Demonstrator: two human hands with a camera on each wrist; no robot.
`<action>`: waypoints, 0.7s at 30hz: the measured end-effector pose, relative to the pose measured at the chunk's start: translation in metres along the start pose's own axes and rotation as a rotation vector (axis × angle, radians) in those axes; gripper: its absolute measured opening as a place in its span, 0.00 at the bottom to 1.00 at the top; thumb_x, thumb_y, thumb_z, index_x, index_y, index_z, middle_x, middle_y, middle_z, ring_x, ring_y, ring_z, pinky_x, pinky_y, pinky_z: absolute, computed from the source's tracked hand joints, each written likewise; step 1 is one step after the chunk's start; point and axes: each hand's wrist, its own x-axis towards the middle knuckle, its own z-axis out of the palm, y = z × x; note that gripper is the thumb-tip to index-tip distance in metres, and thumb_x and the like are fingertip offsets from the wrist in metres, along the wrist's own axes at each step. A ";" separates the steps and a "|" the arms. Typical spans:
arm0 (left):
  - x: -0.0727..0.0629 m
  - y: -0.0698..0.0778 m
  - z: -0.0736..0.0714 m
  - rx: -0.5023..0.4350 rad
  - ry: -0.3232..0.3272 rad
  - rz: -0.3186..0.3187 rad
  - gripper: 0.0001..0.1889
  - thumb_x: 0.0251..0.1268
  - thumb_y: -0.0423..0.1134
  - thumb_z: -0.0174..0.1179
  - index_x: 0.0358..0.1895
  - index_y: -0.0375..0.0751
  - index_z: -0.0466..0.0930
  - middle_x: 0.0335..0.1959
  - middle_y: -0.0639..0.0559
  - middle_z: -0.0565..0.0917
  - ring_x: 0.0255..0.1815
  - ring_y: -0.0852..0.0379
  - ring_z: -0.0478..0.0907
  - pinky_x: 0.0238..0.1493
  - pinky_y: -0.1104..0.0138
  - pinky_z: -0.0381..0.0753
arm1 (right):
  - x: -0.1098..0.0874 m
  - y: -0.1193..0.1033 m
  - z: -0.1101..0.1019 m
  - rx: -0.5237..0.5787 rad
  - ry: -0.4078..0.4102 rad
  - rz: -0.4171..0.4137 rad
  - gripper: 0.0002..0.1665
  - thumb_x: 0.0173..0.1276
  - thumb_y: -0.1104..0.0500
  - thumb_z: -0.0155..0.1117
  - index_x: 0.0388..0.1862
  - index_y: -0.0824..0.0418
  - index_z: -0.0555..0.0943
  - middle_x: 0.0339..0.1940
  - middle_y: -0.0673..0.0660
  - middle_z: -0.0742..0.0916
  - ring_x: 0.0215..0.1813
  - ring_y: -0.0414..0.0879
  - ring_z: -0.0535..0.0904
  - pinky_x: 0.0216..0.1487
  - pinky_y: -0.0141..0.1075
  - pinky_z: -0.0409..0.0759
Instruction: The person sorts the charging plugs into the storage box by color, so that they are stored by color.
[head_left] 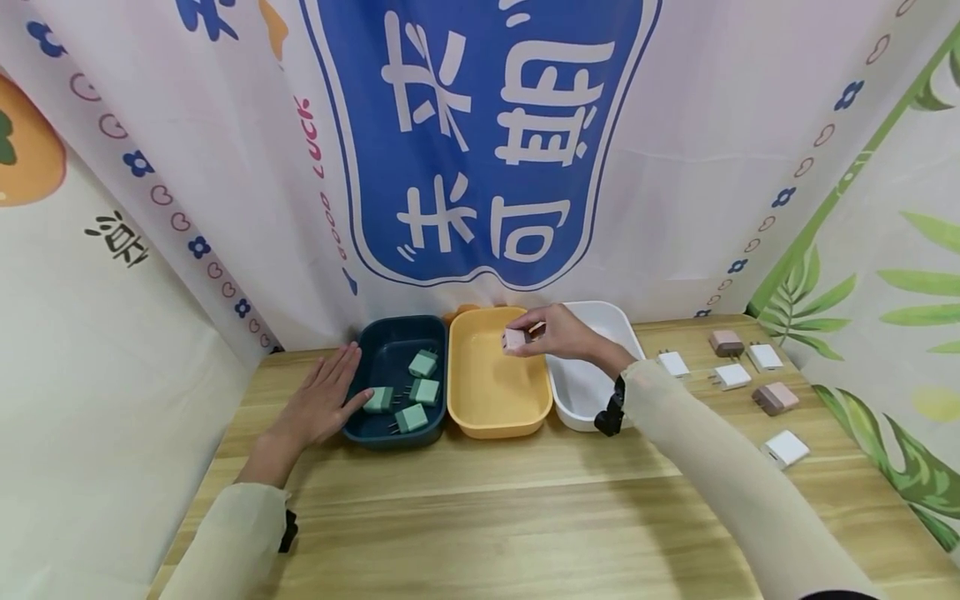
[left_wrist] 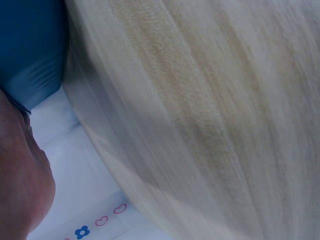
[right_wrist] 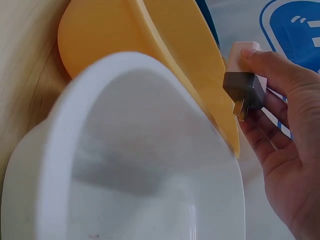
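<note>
Right hand: pinched a pink plug between thumb and fingers, its two prongs jutting from the dark end (the wrist view gave me that detail).
Pink plug: was up above the yellow tub, toward that tub's right side.
Left hand: lay at the left edge of the blue tub, fingers straight, thumb stretched out from them over the rim; whether it touched a plug I couldn't tell.
Blue tub: held four green plugs.
Yellow tub: stood between the blue tub and the white tub.
Table: bore, at right, four white plugs and two two-tone plugs, pink and brown.
</note>
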 end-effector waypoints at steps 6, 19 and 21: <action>0.000 -0.001 0.002 -0.005 0.011 0.002 0.45 0.85 0.64 0.40 0.87 0.34 0.40 0.89 0.38 0.41 0.88 0.35 0.40 0.85 0.38 0.39 | 0.010 -0.003 0.011 0.008 -0.019 0.000 0.26 0.61 0.59 0.84 0.57 0.64 0.90 0.50 0.57 0.91 0.47 0.50 0.84 0.55 0.39 0.89; 0.001 0.000 0.003 -0.006 0.019 0.002 0.45 0.85 0.63 0.40 0.87 0.33 0.41 0.89 0.39 0.42 0.88 0.37 0.40 0.85 0.39 0.38 | 0.030 -0.003 0.028 -0.029 -0.039 -0.007 0.25 0.60 0.58 0.85 0.55 0.64 0.90 0.45 0.55 0.92 0.44 0.44 0.84 0.48 0.33 0.88; 0.001 0.000 0.003 -0.011 0.024 0.004 0.45 0.85 0.63 0.41 0.87 0.33 0.42 0.89 0.38 0.42 0.88 0.37 0.40 0.85 0.39 0.38 | 0.032 -0.002 0.031 -0.046 -0.045 -0.011 0.24 0.61 0.58 0.85 0.55 0.64 0.90 0.44 0.54 0.93 0.43 0.43 0.84 0.48 0.32 0.87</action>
